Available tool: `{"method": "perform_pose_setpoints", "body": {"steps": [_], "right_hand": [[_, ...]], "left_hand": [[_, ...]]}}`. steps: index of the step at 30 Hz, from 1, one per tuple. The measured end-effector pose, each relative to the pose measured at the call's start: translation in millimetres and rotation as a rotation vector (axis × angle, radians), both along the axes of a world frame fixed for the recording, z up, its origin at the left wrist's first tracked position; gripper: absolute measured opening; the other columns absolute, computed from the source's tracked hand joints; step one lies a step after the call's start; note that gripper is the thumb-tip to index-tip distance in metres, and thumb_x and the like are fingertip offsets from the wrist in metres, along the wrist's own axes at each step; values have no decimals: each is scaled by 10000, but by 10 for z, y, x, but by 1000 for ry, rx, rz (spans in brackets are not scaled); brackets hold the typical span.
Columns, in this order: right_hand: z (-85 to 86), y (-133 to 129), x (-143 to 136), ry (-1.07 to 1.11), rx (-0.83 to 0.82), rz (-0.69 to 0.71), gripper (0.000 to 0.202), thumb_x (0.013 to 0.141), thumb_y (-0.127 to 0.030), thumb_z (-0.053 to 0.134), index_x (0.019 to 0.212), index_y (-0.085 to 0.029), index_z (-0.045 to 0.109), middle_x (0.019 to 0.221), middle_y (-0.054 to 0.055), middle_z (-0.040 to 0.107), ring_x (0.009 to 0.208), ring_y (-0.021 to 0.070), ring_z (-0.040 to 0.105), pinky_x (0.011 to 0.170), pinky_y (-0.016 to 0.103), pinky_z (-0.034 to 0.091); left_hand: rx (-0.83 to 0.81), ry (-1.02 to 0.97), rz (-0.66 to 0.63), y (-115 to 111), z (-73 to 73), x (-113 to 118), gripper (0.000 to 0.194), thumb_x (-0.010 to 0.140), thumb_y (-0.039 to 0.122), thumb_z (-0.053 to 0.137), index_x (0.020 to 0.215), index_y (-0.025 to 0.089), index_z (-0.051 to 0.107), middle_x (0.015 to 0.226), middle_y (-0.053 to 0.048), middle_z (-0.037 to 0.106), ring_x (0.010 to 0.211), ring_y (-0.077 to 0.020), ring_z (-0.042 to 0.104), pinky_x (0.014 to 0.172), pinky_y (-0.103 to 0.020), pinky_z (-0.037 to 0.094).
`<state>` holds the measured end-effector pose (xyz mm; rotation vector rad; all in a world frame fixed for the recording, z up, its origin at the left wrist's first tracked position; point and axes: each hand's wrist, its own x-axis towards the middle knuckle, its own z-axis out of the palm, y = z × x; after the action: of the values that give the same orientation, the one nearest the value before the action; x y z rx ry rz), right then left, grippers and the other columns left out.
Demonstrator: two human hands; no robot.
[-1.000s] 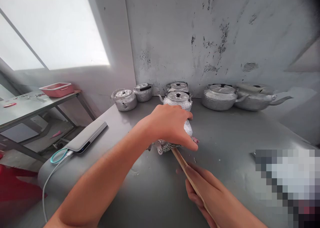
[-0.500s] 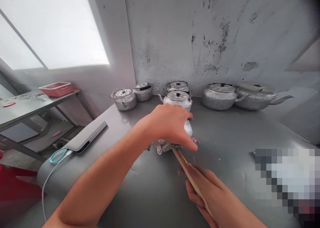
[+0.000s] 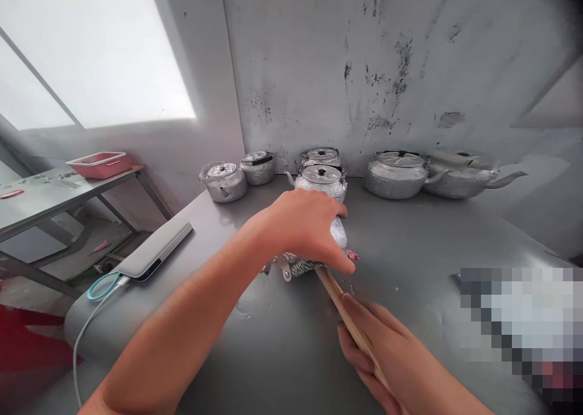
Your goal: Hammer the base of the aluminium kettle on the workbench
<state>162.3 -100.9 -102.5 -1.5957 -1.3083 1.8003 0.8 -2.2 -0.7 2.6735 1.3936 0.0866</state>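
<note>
My left hand [image 3: 303,223] arches over a silvery kettle [image 3: 337,233], thumb and fingers curved around it. Most of this kettle is hidden behind the hand. Below the palm shows a handle wrapped in dark-and-white patterned cord [image 3: 307,268], with a riveted metal lug [image 3: 286,272] at its left end. In my right hand [image 3: 378,348] is a slim wooden stick [image 3: 348,321], fingers wrapped round it. The stick slants up and left, and its far end meets the cord-wrapped handle. What lies beyond that end is hidden.
A lidded kettle [image 3: 321,184] stands right behind my left hand, with several more along the wall, including one at right [image 3: 395,175]. A grey power bank [image 3: 157,248] with a white cable lies left. A pink basket [image 3: 100,165] sits on another table. Something pixelated covers the right edge.
The whole view has shifted slightly, so everything appears a little farther left. Both hands keep the same hold and nearly the same pose.
</note>
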Motion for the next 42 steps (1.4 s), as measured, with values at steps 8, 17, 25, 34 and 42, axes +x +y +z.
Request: {"method": "perform_pose_setpoints", "body": {"steps": [8,17,25,34,42], "right_hand": [[-33,14,15,72,-17,-10,475,987,-640,246,898,-230,469,545,-122,382,330,43,248,394,211,281],[-13,-14,-23,1,-24,-37,480,973,-668,282,850,-236,455,591,-116,371,361,44,245,361,206,267],[-47,10,-14,-64,-5,10,499,974,-672,255,812,-239,441,566,-118,349,358,51,237,350,210,278],[-19,15,-2,-61,32,38,497,986,-646,249,783,-230,431,543,-122,368,322,33,250,424,221,349],[-4,37,1,-73,-30,53,477,977,-656,231,864,-245,446,588,-110,368,360,61,256,371,221,292]], "left_hand": [[8,5,3,-8,1,9,831,660,682,628,1391,292,576,1255,-25,660,1099,-312,589,825,-348,482],[4,9,2,-12,14,4,835,664,692,620,1396,294,572,1232,-31,664,1058,-309,599,773,-343,485],[5,10,-5,-10,16,12,830,668,686,618,1392,283,576,1218,-29,662,1036,-300,598,770,-343,479],[-1,18,4,-7,12,7,828,672,685,616,1398,292,566,1237,-25,653,1036,-292,594,767,-331,468],[-7,23,12,-13,31,6,830,678,684,619,1406,289,558,1244,-29,652,1067,-303,591,788,-335,472]]}}
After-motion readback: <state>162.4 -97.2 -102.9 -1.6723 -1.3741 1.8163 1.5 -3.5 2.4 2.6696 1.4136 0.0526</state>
